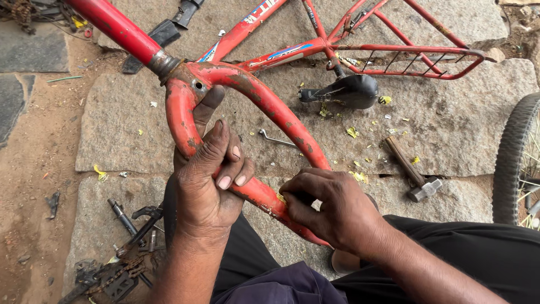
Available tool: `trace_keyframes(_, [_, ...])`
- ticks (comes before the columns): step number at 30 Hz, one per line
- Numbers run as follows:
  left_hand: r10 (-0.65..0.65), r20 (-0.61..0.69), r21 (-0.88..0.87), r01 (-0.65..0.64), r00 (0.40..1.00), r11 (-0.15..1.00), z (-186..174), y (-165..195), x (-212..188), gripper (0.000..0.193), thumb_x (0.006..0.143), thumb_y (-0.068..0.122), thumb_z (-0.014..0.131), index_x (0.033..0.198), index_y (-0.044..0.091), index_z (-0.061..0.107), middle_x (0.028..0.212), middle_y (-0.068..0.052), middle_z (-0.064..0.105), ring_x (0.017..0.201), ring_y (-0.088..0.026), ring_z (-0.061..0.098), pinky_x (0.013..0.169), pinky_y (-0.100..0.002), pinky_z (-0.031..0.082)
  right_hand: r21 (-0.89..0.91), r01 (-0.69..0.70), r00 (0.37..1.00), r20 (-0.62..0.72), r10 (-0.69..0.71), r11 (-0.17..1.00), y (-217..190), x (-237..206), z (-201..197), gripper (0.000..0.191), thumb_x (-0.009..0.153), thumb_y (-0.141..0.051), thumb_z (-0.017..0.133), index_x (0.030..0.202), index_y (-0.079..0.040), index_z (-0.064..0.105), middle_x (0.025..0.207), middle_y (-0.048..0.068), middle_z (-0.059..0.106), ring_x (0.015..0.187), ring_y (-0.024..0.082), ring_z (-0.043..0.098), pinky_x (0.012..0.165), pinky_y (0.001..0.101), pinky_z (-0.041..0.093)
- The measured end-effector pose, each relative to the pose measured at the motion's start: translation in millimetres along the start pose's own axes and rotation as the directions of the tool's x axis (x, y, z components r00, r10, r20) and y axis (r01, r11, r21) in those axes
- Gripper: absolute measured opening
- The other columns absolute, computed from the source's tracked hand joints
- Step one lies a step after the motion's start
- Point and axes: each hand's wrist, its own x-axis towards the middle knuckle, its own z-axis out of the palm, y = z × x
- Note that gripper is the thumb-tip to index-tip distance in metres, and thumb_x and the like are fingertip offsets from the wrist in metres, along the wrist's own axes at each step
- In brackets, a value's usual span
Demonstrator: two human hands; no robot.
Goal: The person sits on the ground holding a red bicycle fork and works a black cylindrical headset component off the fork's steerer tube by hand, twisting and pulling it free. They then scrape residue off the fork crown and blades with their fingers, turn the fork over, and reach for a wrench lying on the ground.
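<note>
A worn red bicycle fork (264,101) on an upturned red bicycle frame (292,53) rises in front of me. My left hand (211,180) wraps around the fork's left blade, thumb pointing up toward the crown. Fingers of my right hand (329,205) are pinched against the lower part of the right blade, where yellowish bits of sticker cling. Whether they hold a small tool or a scrap is hidden. The fork's lower ends rest against my dark-clothed lap.
A hammer (413,171) lies on the stone slab at right, a small spanner (275,138) behind the fork. Pliers, bolts and a chain (132,236) lie at lower left. A black saddle (349,90) and a tyre (514,160) are at right.
</note>
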Motion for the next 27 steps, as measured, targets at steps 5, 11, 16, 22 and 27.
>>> trace_keyframes(5, [0.001,-0.024,0.002,-0.001,1.000,1.000,0.6,7.0,1.3,0.053,0.103,0.015,0.069,0.151,0.010,0.049,0.080,-0.001,0.059,0.051,-0.003,0.040,0.054,-0.022,0.040,-0.012,0.284,0.958,-0.035,-0.285,0.959,7.9,-2.0,-8.1,0.019,0.090,-0.019,0.074,0.105,-0.006,0.076,0.098,0.008,0.079,0.087,0.027,0.078,0.075,0.0374,0.061])
trace_keyframes(11, [0.023,-0.021,0.016,-0.022,1.000,1.000,1.1,3.5,0.9,0.052,0.104,0.016,0.068,0.152,0.009,0.049,0.082,-0.001,0.059,0.051,-0.003,0.040,0.054,-0.022,0.039,-0.089,0.176,0.984,-0.004,-0.177,0.980,7.2,-3.2,-0.3,0.019,0.086,-0.018,0.074,0.102,-0.007,0.076,0.095,0.010,0.078,0.085,0.029,0.077,0.075,0.0385,0.061])
trace_keyframes(16, [-0.023,-0.043,-0.039,0.022,0.999,0.999,-2.5,3.1,1.2,0.052,0.104,0.018,0.067,0.151,0.010,0.048,0.082,-0.001,0.059,0.050,-0.003,0.039,0.053,-0.021,0.039,-0.061,0.355,0.934,-0.023,-0.357,0.933,4.7,-3.3,-7.3,0.021,0.090,-0.016,0.073,0.108,-0.006,0.074,0.104,0.011,0.078,0.092,0.030,0.076,0.078,0.0388,0.061])
trace_keyframes(22, [-0.026,-0.047,-0.030,0.025,0.999,0.999,-4.0,2.8,0.6,0.054,0.104,0.018,0.068,0.153,0.010,0.048,0.082,-0.001,0.059,0.050,-0.003,0.038,0.053,-0.020,0.037,-0.061,0.193,0.981,-0.016,-0.195,0.979,0.0,-1.0,-5.2,0.018,0.089,-0.018,0.075,0.103,-0.007,0.076,0.094,0.010,0.078,0.083,0.029,0.076,0.072,0.0393,0.060])
trace_keyframes(27, [-0.009,-0.020,-0.049,0.008,1.000,0.999,-3.1,5.7,0.7,0.055,0.104,0.018,0.068,0.154,0.012,0.047,0.082,0.000,0.058,0.052,-0.004,0.039,0.056,-0.022,0.038,0.007,0.270,0.962,-0.051,-0.269,0.963,7.5,-4.8,-12.3,0.027,0.086,-0.023,0.079,0.107,-0.008,0.076,0.096,0.007,0.079,0.086,0.026,0.078,0.074,0.0381,0.060])
